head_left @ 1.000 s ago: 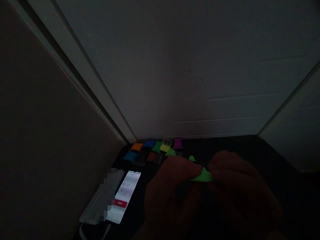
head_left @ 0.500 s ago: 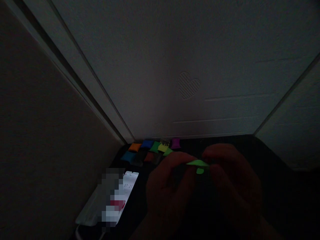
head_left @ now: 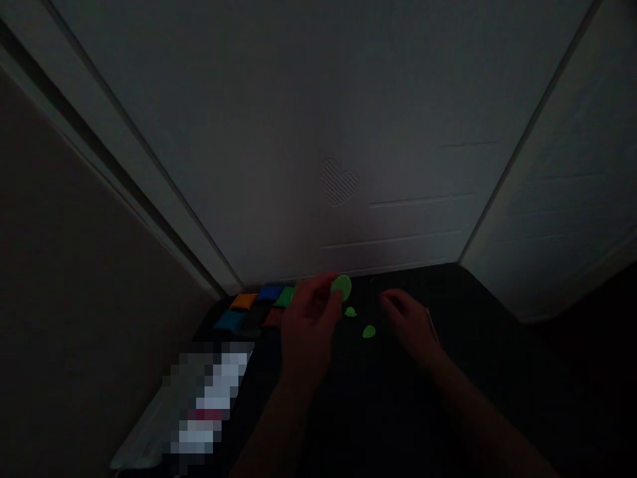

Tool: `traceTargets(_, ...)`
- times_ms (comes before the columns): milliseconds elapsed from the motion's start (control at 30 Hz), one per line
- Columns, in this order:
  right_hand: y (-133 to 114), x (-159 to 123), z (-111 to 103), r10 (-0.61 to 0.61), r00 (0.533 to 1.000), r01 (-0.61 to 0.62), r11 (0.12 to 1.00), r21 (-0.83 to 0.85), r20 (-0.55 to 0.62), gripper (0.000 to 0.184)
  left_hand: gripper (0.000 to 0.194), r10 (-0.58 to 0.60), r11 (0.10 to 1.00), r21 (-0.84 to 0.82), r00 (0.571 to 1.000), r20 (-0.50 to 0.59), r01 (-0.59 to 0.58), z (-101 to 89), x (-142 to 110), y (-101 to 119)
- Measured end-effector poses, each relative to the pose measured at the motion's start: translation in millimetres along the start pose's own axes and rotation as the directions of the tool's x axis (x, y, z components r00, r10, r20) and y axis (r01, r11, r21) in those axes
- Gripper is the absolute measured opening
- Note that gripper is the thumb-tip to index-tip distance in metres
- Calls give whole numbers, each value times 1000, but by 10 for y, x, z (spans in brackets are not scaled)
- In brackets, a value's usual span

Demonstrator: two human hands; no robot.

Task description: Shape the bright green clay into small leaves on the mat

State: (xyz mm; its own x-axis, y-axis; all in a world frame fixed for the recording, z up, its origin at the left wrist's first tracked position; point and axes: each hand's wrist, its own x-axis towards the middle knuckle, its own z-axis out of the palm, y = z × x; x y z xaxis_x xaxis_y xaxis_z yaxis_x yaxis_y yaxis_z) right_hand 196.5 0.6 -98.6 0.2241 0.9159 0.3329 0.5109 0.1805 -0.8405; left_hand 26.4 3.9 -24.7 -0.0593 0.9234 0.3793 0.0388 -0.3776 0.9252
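Note:
My left hand (head_left: pixel 308 318) pinches a flat, round light-green disc (head_left: pixel 342 287) between thumb and fingers; it looks like modelling clay. The disc is held up near the wall end of the dark surface. Below it lies a small green piece (head_left: pixel 351 311) with an uneven outline. A green teardrop-shaped piece (head_left: pixel 369 331) rests nearer to me, between my two hands. To the right, my right hand (head_left: pixel 405 318) has its fingers curled against the thumb, just above the surface. Whether anything is in them is too dark to see.
Small coloured packets, among them an orange one (head_left: pixel 243 301), a blue one (head_left: pixel 271 293) and a teal one (head_left: pixel 230 321), lie at the back left. A lit phone (head_left: pixel 223 385), blurred by pixels, is at front left. A pale wall (head_left: pixel 298 133) with an embossed heart stands behind.
My hands, earlier together at the green clay, are now apart. The left has turned the disc to face me. The right has moved away from it. The view has shifted somewhat.

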Motion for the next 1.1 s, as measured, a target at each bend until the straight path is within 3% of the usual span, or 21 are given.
traceTargets(67,305,-16,148,36,990,-4,976,-220,139,21,26,-45,996,79,994,98,37,32,39,-210)
traceTargets(133,483,-57,246,-4,961,105,930,-353,276,22,24,-113,981,176,980,164,83,30,54,-484)
traceTargets(233,547,-135,307,-52,936,209,877,-432,348,24,22,-207,947,291,954,217,139,-27,3,-890)
traceTargets(333,542,-189,319,-55,935,203,893,-402,349,22,21,-293,925,329,910,294,191,-83,-85,-1134)
traceTargets(433,587,-197,318,-30,938,137,947,-291,347,17,20,-378,905,332,861,341,265,-85,-127,-1199)
traceTargets(533,647,-177,306,48,951,-7,991,-133,307,19,20,-440,894,255,824,357,367,-42,-127,-1218)
traceTargets(633,653,-159,290,149,956,-180,979,101,254,21,21,-478,870,90,785,394,485,8,-153,-1286)
traceTargets(700,624,-161,287,169,942,-238,946,222,290,21,23,-493,848,27,768,408,530,28,-193,-1353)
traceTargets(833,567,-182,310,168,921,-293,894,340,353,22,22,-474,861,19,786,396,509,25,-253,-1462)
traceTargets(1100,572,-194,355,184,911,-303,906,296,370,20,22,-460,868,11,797,392,496,-19,-231,-1497)
